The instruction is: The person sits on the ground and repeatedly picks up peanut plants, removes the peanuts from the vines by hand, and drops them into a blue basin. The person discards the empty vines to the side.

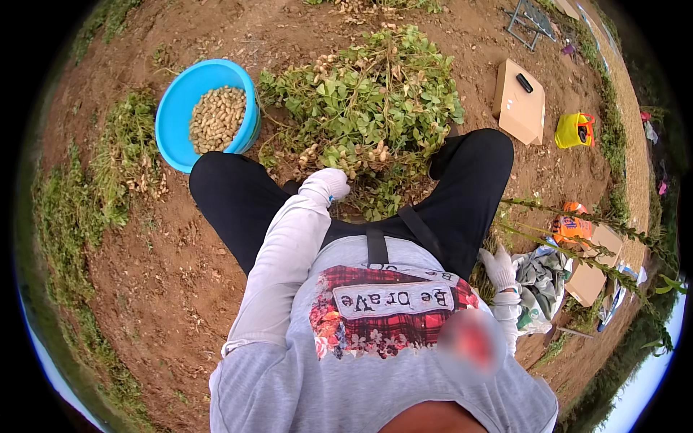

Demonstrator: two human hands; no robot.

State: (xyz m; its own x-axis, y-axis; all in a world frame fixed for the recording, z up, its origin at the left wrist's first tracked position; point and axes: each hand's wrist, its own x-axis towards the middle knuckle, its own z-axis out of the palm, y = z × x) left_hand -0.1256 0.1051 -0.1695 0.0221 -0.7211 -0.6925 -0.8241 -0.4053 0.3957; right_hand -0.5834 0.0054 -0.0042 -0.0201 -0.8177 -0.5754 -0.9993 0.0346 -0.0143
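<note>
Between my knees lies a heap of uprooted peanut plants [379,103], leafy and green, with pods on their roots. My left hand [333,183], in a white knitted glove, is curled at the near edge of this heap; its palm side is hidden. Beside my right thigh, low among stems, is my right hand [499,269] in a similar glove, its fingers apart and nothing visible in it. It is next to a crumpled grey-green cloth [541,281]. A blue plastic tub [181,103], partly filled with picked peanuts [217,119], stands tilted by my left knee.
More pulled plants [116,157] lie along the left. At the right are a cardboard box [520,108] with a black object [524,83] on it, a yellow bag [568,130], an orange bag [571,224] and more cardboard [587,281]. A folding stool [530,24] stands farther off.
</note>
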